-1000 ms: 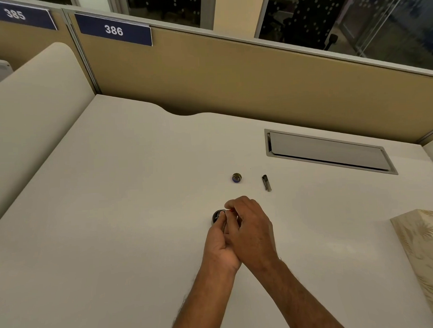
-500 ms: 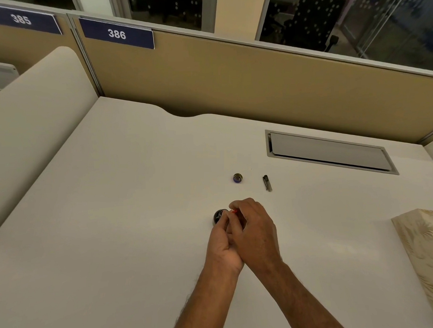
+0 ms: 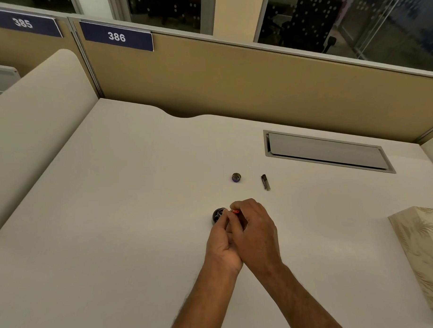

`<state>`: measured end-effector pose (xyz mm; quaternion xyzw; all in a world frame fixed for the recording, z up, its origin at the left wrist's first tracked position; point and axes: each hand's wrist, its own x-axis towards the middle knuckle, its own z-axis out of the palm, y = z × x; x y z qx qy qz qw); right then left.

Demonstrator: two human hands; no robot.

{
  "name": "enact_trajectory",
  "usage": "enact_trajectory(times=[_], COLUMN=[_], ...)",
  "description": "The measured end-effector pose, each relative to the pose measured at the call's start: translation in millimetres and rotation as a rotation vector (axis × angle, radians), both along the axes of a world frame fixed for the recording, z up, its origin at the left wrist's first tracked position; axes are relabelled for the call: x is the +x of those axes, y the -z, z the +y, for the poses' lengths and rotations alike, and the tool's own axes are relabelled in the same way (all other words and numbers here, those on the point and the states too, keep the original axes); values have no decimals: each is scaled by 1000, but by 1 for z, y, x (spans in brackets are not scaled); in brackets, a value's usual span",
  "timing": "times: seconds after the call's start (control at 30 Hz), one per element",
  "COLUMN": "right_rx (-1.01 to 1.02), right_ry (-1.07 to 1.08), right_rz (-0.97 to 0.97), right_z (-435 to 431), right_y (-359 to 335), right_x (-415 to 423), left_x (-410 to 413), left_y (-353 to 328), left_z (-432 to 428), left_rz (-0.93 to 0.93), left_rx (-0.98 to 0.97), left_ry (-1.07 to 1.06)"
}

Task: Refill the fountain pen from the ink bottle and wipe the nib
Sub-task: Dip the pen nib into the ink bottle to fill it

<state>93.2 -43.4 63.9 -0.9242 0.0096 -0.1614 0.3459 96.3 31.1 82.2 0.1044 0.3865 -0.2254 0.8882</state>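
A small dark ink bottle [image 3: 217, 214] stands open on the white desk [image 3: 114, 216], mid-view. My left hand [image 3: 222, 242] reaches up beside it, its fingertips at the bottle's right side, where they pinch a small part. My right hand [image 3: 256, 232] lies over the left and grips a red pen part [image 3: 235, 211], of which only the tip shows right above the bottle. The rest of the pen is hidden by my fingers. The bottle's round cap [image 3: 236, 177] lies farther back, and a dark pen cap [image 3: 265, 182] lies to its right.
A patterned tissue box [image 3: 424, 254] sits at the right edge of the desk. A grey cable hatch [image 3: 328, 151] is set into the desk at the back right. Beige partition panels close off the back and left.
Both hands have stayed together at the ink bottle with only slight finger movement. The view has shifted a little.
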Motion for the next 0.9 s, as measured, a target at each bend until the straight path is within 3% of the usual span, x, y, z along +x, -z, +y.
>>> enact_trajectory(times=[0.4, 0.7, 0.9], right_rx=[139, 211, 375], right_ry=[61, 99, 163], right_rz=[40, 63, 100], right_z=[-5, -7, -8], right_y=[2, 5, 3], right_x=[-19, -30, -37], left_x=[-9, -11, -18], left_y=[2, 18, 21], left_z=[-1, -3, -5], left_rz=[-60, -127, -278], left_rx=[110, 352, 602], left_ry=[86, 134, 193])
